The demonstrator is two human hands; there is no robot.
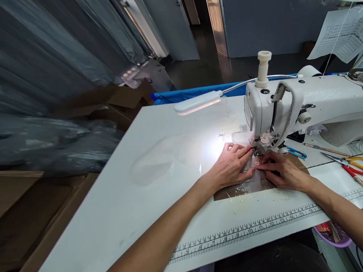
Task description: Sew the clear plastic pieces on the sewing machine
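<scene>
A white sewing machine stands on the right part of the table, with a light pink flower-like trim by its needle area. Under and in front of the presser foot lies a piece of sheer whitish fabric. My left hand rests flat on the fabric's left side, fingers stretched toward the needle. At the fabric's right edge, the thumb and fingers of my right hand are pinched together on it, beside a small pale pink piece. My fingers partly hide the fabric.
A lamp lights the white tabletop. Right of my hands lie a blue thread snipper, a brown-handled tool and scissors. A printed ruler runs along the front edge. Cardboard boxes stand left; a purple basket sits below right.
</scene>
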